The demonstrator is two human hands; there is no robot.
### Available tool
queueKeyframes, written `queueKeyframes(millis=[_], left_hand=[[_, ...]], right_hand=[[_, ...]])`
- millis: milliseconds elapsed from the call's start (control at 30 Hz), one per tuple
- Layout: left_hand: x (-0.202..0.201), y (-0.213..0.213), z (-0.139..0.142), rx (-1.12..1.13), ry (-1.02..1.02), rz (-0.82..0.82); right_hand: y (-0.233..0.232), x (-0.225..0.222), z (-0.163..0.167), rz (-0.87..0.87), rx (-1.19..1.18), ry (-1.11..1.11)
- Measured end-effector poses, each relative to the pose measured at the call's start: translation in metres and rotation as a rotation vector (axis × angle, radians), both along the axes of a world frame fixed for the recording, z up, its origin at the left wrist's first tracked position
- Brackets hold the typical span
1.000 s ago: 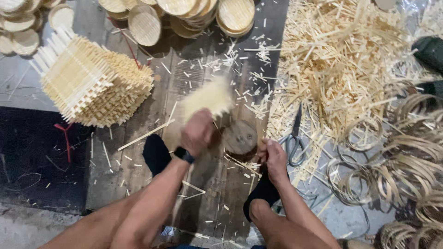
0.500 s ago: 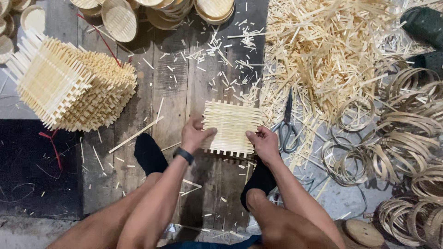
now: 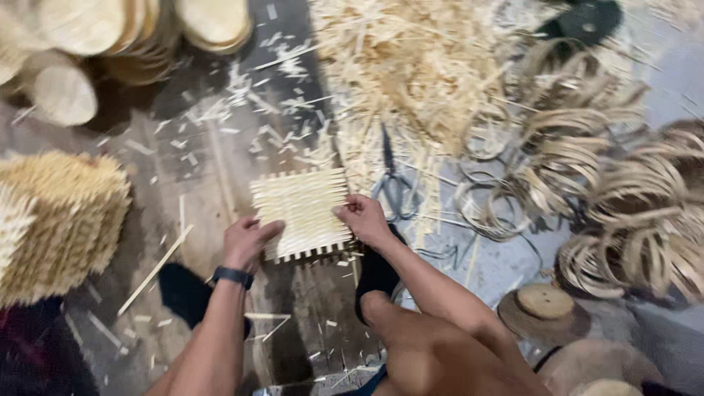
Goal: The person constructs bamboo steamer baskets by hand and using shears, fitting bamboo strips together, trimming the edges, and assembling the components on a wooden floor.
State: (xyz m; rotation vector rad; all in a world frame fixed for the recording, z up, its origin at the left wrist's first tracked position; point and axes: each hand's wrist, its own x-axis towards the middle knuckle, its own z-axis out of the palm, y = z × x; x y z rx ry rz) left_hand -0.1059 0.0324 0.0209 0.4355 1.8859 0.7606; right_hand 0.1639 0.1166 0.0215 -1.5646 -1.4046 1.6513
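Squarely between the two hands lies the woven bamboo mat (image 3: 302, 213), flat on the wooden floor (image 3: 213, 169), its edges roughly in line with the floor planks. The left hand (image 3: 246, 242) rests on the mat's lower left edge, its grip closed over that border with fingers on top; the right hand (image 3: 363, 218) presses the right edge, fingers curled onto the weave, clamped on the mat as well. Both hands sit about equally near it, one at each side. A pair of scissors (image 3: 392, 180) lies just right of the mat, near the right hand, beside loose bamboo strips (image 3: 411, 66). A stack of finished mats (image 3: 62, 220) stands well off to the left
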Motion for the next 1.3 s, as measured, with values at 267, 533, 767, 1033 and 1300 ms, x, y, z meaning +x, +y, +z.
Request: queueKeyframes(millis=[267, 533, 767, 1033, 1300], left_hand=[[-0.012, -0.003, -0.001, 0.087, -0.152, 0.085], [-0.034, -0.010, 0.027, 0.177, 0.091, 0.272], [-0.025, 0.000, 0.035, 0.366, 0.096, 0.214], [-0.022, -0.008, 0.048, 0.322, 0.134, 0.215], [0.060, 0.036, 0.132, 0.546, 0.394, -0.233]], right_hand=[[0.075, 0.165, 0.022, -0.538, 0.159, -0.667], [0.109, 0.263, 0.012, -0.176, 0.435, -1.434], [0.113, 0.261, 0.024, -0.415, 0.301, -1.336], [0.113, 0.279, 0.028, -0.244, 0.384, -1.292], [0.097, 0.209, 0.120, 0.048, 0.896, -0.780]])
